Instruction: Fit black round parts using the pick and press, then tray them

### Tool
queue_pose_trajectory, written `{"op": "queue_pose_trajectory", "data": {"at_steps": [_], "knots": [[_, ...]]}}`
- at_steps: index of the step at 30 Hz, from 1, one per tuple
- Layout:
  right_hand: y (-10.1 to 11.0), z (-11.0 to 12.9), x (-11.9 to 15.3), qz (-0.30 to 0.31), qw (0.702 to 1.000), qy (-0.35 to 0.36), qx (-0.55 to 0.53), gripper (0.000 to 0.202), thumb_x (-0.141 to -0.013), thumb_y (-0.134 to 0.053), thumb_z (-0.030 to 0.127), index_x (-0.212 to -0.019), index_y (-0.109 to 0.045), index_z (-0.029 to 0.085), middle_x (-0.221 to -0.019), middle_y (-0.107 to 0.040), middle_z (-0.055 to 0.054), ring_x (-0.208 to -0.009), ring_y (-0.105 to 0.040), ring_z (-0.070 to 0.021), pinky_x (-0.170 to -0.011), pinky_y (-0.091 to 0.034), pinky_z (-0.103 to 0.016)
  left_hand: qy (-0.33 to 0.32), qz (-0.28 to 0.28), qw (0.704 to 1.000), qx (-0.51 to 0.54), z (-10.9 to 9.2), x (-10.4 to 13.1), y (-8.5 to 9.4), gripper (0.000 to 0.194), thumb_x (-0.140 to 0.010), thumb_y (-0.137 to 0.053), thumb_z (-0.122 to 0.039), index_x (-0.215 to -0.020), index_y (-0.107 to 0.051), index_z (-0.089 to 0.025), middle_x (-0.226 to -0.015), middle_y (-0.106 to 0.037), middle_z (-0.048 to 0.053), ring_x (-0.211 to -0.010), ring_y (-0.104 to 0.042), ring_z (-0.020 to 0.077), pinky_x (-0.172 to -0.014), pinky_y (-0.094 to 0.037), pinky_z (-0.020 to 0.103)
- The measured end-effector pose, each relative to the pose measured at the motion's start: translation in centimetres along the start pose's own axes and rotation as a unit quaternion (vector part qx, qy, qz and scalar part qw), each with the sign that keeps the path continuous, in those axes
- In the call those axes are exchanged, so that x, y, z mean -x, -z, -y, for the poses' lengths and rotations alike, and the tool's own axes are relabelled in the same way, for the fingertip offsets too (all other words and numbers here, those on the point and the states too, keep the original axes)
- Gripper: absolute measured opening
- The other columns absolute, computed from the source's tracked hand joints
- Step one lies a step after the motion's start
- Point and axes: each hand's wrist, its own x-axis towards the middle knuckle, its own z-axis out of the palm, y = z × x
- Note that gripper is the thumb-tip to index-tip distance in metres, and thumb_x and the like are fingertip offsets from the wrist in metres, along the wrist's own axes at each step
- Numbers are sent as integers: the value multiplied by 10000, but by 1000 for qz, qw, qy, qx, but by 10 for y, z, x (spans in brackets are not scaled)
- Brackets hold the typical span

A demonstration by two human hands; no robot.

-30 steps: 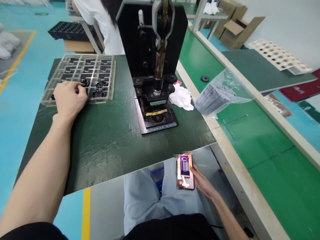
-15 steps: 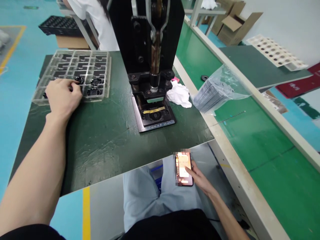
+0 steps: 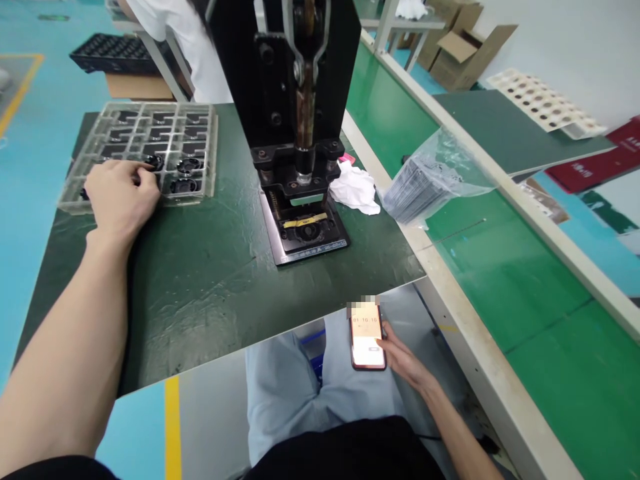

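Left hand [image 3: 120,197] resting at the near edge of the clear compartment tray [image 3: 145,150] in the upper left of the frame, fingers [image 3: 145,179] curling closed toward a small black ring-shaped part [image 3: 154,161] just beyond the fingertips; impossible to tell whether actually pinching it or only touching. Part lying up and to the right of the knuckles, round, so showing no long axis. Two more black parts [image 3: 186,175] sitting in the neighbouring compartments to the right, along the tray's near rows; farther rows showing dark recesses only, contents unclear.

Right hand [image 3: 400,357] hanging low in the lower centre of the frame, below the worktop [image 3: 210,267] edge and over the lap, fingers wrapping around a lit phone [image 3: 367,337], thumb lying against its right edge. Well apart from the tray, leaving the left hand far nearer to the parts.

Standing between the two: a black hand press [image 3: 295,120] with its fixture base [image 3: 305,233] at centre, a crumpled white cloth [image 3: 353,190] just right of it, then a clear bag of flat dark pieces [image 3: 430,183] at the edge of the green conveyor [image 3: 525,280].
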Motion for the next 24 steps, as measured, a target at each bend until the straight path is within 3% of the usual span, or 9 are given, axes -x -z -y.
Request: {"op": "queue_pose_trajectory", "data": {"at_steps": [5,16,20,24], "knots": [[3,6,5,30,999,-6,30,726,-754,-900,453,-1282,-441,258,-1285,-668,-78,-1189,-652,-282,-989,-534,-400,1,1,1000,5,2,-2,-2,551,-903,-366,-235,-1328,-670,-60,-1298,-687,162,-1252,-594,292,-1137,-410,413],[15,-1,-1,75,996,9,48,656,-826,-849,438,-1259,-390,261,-1275,-655,-82,-1120,-672,-240,-943,-539,-338,2,-4,1000,0,-11,4,4,578,-873,-362,-199,-1314,-672,11,-1301,-675,256,-1311,-593,368,-1129,-430,487],[12,3,3,63,995,26,79,661,-817,-846,438,-1276,-407,253,-1224,-670,-67,-1098,-668,-223,-943,-532,-319,2,-4,1000,0,-10,4,3,577,-871,-363,-192,-1310,-674,15,-1298,-674,262,-1318,-592,375,-1130,-432,497],[3,0,7,4,989,67,136,654,-853,-799,507,-1315,-411,254,-1234,-660,-78,-1084,-660,-218,-948,-540,-328,3,-7,1000,1,-6,2,1,582,-869,-357,-209,-1307,-681,-5,-1295,-684,236,-1302,-599,359,-1120,-435,491]]}}
